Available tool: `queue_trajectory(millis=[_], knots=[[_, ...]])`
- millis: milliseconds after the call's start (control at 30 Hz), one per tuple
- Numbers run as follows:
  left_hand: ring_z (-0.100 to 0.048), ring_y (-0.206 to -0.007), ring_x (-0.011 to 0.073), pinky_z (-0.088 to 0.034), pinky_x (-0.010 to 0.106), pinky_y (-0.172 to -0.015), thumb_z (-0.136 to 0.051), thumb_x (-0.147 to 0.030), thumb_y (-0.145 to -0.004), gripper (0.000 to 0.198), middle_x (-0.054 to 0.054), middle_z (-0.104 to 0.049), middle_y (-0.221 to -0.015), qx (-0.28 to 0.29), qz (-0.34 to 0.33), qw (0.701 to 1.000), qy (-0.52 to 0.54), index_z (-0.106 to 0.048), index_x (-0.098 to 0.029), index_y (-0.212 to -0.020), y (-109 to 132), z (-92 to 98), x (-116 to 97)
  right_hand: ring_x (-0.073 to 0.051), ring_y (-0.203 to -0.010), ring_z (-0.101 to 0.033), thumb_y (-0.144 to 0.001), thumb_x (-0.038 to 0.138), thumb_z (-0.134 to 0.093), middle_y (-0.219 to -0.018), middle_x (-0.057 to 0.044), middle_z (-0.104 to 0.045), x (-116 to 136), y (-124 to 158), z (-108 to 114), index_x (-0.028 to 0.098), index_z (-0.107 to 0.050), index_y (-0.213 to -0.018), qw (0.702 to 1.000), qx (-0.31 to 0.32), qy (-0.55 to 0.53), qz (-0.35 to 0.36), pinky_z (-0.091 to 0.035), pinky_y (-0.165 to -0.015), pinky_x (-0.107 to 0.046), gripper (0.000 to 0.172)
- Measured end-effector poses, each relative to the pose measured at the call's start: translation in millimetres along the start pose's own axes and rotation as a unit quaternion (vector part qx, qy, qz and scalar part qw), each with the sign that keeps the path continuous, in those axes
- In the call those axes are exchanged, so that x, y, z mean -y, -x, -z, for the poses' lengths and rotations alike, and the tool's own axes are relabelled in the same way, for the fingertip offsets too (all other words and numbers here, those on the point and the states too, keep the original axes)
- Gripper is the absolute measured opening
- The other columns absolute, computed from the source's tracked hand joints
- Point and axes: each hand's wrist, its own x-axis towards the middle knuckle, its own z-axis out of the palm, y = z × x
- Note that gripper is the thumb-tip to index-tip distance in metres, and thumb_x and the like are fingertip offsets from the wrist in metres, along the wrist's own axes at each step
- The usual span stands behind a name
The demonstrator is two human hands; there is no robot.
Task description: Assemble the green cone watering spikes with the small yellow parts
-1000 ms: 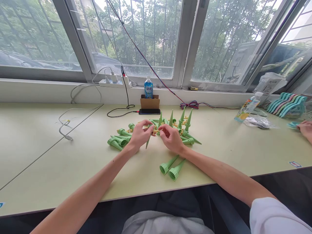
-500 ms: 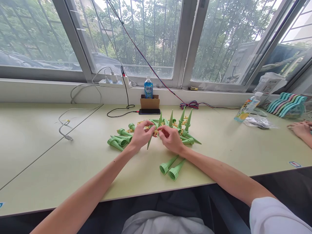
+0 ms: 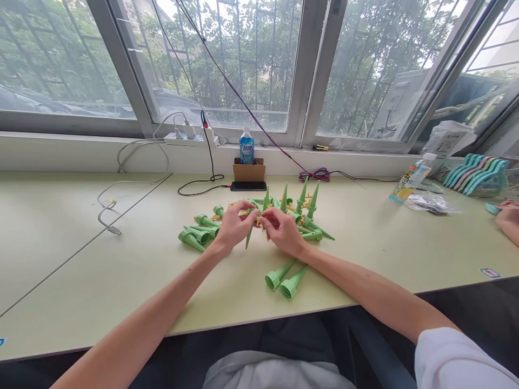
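My left hand (image 3: 234, 226) is closed round a green plastic watering spike (image 3: 248, 239), which points down between the fingers. Close against it, my right hand (image 3: 284, 231) pinches a small yellow valve piece (image 3: 258, 220) at the spike's upper part. The fingertips partly hide where the two pieces meet. Behind my hands several green spikes stand upright, one of them a tall spike (image 3: 312, 201). More spikes lie in a heap on both sides, such as a lying spike (image 3: 194, 237) at the left. Two loose spikes (image 3: 288, 288) rest near the table edge, wide threaded ends toward me.
A phone (image 3: 253, 186) lies before a cardboard box (image 3: 248, 172) and a blue bottle (image 3: 246, 147). To the right are a tilted drink bottle (image 3: 413, 177), a plastic bag (image 3: 432, 203) and teal hangers (image 3: 476, 175). Another person's hand (image 3: 507, 216) is at the right edge.
My right fingers have shifted slightly left at the yellow piece; my left hand stays almost still. The other person's hand has drawn back rightward, with a teal item now beside it.
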Motion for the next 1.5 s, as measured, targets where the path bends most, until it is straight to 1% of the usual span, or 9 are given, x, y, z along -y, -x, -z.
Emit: queue_trajectory(millis=[167, 400, 667, 933, 1000, 1167, 1367, 1433, 1500], knots=[[-0.071, -0.066, 0.02, -0.055, 0.029, -0.061, -0.063, -0.041, -0.08, 0.025, 0.002, -0.068, -0.078, -0.004, -0.025, 0.999, -0.021, -0.059, -0.019, -0.091, 0.3, -0.4, 1.0, -0.011, -0.046, -0.056, -0.094, 0.042, -0.049, -0.065, 0.002, -0.059, -1.1, -0.1, -0.2, 0.02, -0.053, -0.089, 1.0, 0.008, -0.03, -0.007, -0.044, -0.049, -0.024, 0.023], [-0.07, -0.063, 0.0191, -0.055, 0.027, -0.056, -0.063, -0.042, -0.08, 0.025, 0.003, -0.069, -0.079, -0.01, -0.051, 0.998, -0.036, -0.06, -0.019, -0.089, 1.8, -1.8, -0.1, -0.01, -0.039, -0.052, -0.098, 0.048, -0.041, -0.056, 0.003, -0.057, -3.5, -0.9, 1.1, 0.02, -0.048, -0.073, 1.0, 0.014, 0.006, -0.023, -0.041, -0.048, -0.024, 0.038], [-0.07, -0.062, 0.0187, -0.054, 0.026, -0.057, -0.06, -0.041, -0.081, 0.023, 0.001, -0.068, -0.076, -0.026, -0.06, 0.995, -0.073, -0.059, -0.02, -0.09, 0.1, -0.2, -0.3, -0.012, -0.05, -0.051, -0.092, 0.05, -0.05, -0.06, 0.001, -0.058, -1.4, -1.4, 0.2, 0.019, -0.056, -0.083, 0.998, 0.017, 0.054, -0.006, -0.04, -0.052, -0.024, 0.033], [-0.069, -0.06, 0.0191, -0.055, 0.028, -0.058, -0.061, -0.043, -0.081, 0.024, 0.002, -0.069, -0.072, -0.006, -0.052, 0.997, -0.052, -0.058, -0.02, -0.089, 3.3, -1.1, -2.3, -0.01, -0.046, -0.043, -0.097, 0.054, -0.037, -0.049, 0.002, -0.048, -6.8, -2.5, -0.1, 0.019, -0.046, -0.061, 0.997, 0.026, 0.076, -0.015, -0.034, -0.051, -0.024, 0.051], [-0.069, -0.06, 0.0191, -0.054, 0.028, -0.058, -0.061, -0.043, -0.081, 0.024, 0.002, -0.068, -0.073, -0.01, -0.053, 0.997, -0.052, -0.058, -0.02, -0.09, 3.1, -0.8, -2.8, -0.01, -0.046, -0.043, -0.098, 0.053, -0.037, -0.049, 0.002, -0.048, -6.8, -2.4, -0.1, 0.019, -0.049, -0.063, 0.997, 0.02, 0.076, -0.017, -0.034, -0.051, -0.024, 0.049], [-0.07, -0.061, 0.0184, -0.053, 0.027, -0.059, -0.06, -0.041, -0.081, 0.023, 0.002, -0.068, -0.077, -0.025, -0.061, 0.995, -0.073, -0.059, -0.02, -0.09, 2.3, 0.5, -4.4, -0.012, -0.048, -0.046, -0.093, 0.049, -0.05, -0.054, 0.004, -0.053, -5.8, -1.4, -0.3, 0.019, -0.057, -0.092, 0.997, 0.012, 0.072, -0.008, -0.036, -0.053, -0.024, 0.031], [-0.069, -0.059, 0.0189, -0.053, 0.027, -0.057, -0.06, -0.041, -0.082, 0.022, 0.001, -0.068, -0.071, -0.013, -0.055, 0.996, -0.066, -0.058, -0.02, -0.089, 3.3, -0.8, -3.5, -0.011, -0.047, -0.045, -0.098, 0.049, -0.039, -0.051, 0.002, -0.052, -7.7, -2.0, -1.0, 0.019, -0.051, -0.067, 0.997, 0.026, 0.073, -0.01, -0.036, -0.054, -0.025, 0.045], [-0.069, -0.058, 0.019, -0.053, 0.027, -0.057, -0.059, -0.041, -0.082, 0.022, 0.001, -0.068, -0.07, -0.015, -0.056, 0.996, -0.066, -0.058, -0.02, -0.089, 3.3, -1.1, -3.6, -0.011, -0.046, -0.044, -0.098, 0.05, -0.037, -0.05, 0.002, -0.051, -8.0, -1.9, -1.1, 0.019, -0.052, -0.069, 0.997, 0.023, 0.075, -0.019, -0.036, -0.053, -0.025, 0.045], [-0.069, -0.059, 0.0186, -0.054, 0.027, -0.057, -0.059, -0.04, -0.081, 0.021, 0.001, -0.068, -0.073, -0.021, -0.06, 0.996, -0.067, -0.058, -0.02, -0.088, 2.9, -1.0, -3.9, -0.011, -0.046, -0.045, -0.097, 0.05, -0.042, -0.051, 0.004, -0.052, -7.9, -1.5, -1.3, 0.019, -0.056, -0.081, 0.997, 0.019, 0.07, -0.024, -0.035, -0.052, -0.024, 0.038]])
